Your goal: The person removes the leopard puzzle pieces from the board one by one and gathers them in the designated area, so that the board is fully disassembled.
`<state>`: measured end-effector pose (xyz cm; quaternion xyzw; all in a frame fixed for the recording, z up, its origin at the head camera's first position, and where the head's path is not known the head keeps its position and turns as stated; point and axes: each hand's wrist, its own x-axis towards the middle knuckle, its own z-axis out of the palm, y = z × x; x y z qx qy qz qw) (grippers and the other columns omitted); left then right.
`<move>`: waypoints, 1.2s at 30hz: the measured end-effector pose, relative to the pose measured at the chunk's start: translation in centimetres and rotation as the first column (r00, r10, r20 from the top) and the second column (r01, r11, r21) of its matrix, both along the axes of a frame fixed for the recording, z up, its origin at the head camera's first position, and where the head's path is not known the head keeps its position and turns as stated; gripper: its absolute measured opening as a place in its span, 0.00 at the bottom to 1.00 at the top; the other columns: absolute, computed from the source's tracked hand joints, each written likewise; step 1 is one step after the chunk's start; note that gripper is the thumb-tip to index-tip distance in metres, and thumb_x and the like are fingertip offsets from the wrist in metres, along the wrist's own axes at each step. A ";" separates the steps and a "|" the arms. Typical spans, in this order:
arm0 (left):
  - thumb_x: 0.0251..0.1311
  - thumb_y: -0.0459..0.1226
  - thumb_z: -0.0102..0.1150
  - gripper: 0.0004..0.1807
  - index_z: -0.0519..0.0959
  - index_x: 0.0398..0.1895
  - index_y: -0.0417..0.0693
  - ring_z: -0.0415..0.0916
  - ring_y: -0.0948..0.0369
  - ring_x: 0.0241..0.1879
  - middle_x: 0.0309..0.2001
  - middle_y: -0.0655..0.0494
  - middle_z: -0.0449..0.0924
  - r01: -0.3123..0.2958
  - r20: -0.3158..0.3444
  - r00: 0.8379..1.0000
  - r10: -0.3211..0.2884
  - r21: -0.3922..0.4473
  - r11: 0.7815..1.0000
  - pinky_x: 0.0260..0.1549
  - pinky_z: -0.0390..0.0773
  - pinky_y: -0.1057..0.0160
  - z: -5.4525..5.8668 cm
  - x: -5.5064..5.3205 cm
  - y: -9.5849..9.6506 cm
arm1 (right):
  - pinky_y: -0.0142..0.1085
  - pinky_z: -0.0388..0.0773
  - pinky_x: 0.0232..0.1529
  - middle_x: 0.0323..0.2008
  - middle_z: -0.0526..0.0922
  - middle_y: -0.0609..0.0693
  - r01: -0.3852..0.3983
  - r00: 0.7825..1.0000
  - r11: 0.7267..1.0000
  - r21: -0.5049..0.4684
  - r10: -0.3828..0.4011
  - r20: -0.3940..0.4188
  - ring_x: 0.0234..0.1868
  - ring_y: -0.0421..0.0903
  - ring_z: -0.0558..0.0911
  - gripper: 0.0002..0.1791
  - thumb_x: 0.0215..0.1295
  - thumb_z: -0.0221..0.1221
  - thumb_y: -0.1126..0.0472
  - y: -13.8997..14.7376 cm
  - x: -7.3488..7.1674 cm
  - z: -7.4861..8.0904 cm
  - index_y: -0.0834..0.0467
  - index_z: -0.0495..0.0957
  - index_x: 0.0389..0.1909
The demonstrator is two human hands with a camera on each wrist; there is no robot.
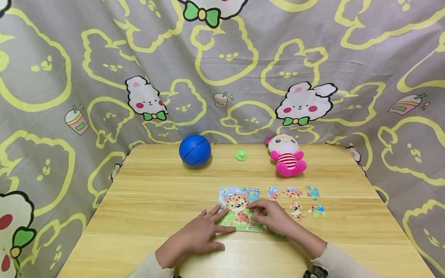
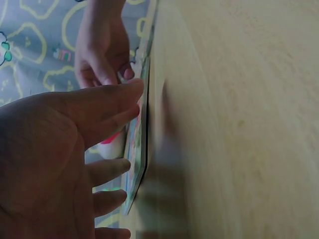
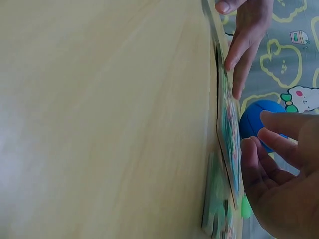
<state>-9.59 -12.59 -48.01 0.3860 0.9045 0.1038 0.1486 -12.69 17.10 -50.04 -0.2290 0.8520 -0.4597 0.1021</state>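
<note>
A jigsaw board [image 1: 240, 227] with a spotted cub picture lies flat on the table. My left hand [image 1: 203, 233] is spread over its lower left, fingertips on the picture and edge. The left wrist view shows the left hand [image 2: 55, 124] with fingers extended toward the board [image 2: 142, 134]. Over the board's right side is my right hand [image 1: 272, 218], its fingers loosely bent. In the right wrist view, nothing shows between the fingers and thumb of the right hand [image 3: 284, 174]. A loose green puzzle piece [image 3: 214, 194] lies beside the board, partly under the right forearm in the head view.
Several loose jigsaw pieces [image 1: 313, 192] lie right of the board on the wooden table [image 1: 146, 216]. Along the back stand a blue ball [image 1: 195, 150], a small green duck toy [image 1: 241, 155] and a pink plush doll [image 1: 286, 156]. A patterned curtain [image 1: 250, 69] surrounds the table.
</note>
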 end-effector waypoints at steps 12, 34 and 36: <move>0.67 0.62 0.58 0.32 0.67 0.74 0.81 0.46 0.42 0.81 0.83 0.55 0.47 0.012 0.026 1.000 -0.011 -0.019 1.000 0.66 0.64 0.29 -0.3 -0.1 0.3 | 0.32 0.80 0.38 0.44 0.85 0.48 -0.032 0.999 0.999 0.036 0.031 0.027 0.38 0.40 0.81 0.17 0.63 0.71 0.62 -1.6 0.1 0.2 0.58 0.85 0.53; 0.68 0.60 0.58 0.32 0.66 0.75 0.81 0.44 0.44 0.82 0.84 0.55 0.45 0.011 0.015 1.000 -0.011 -0.039 0.999 0.66 0.65 0.31 -0.3 0.0 0.3 | 0.31 0.72 0.33 0.37 0.78 0.42 -0.069 0.996 0.982 0.175 0.079 -0.050 0.30 0.35 0.72 0.18 0.58 0.75 0.63 -2.4 -0.5 -0.5 0.52 0.85 0.49; 0.68 0.60 0.58 0.32 0.66 0.75 0.82 0.44 0.44 0.82 0.84 0.55 0.45 0.013 0.013 1.000 -0.012 -0.037 0.999 0.66 0.65 0.31 -0.4 0.1 0.2 | 0.31 0.72 0.33 0.36 0.78 0.43 -0.071 0.995 0.983 0.172 0.082 -0.054 0.30 0.35 0.72 0.18 0.57 0.75 0.63 -2.5 -0.5 -0.5 0.54 0.84 0.49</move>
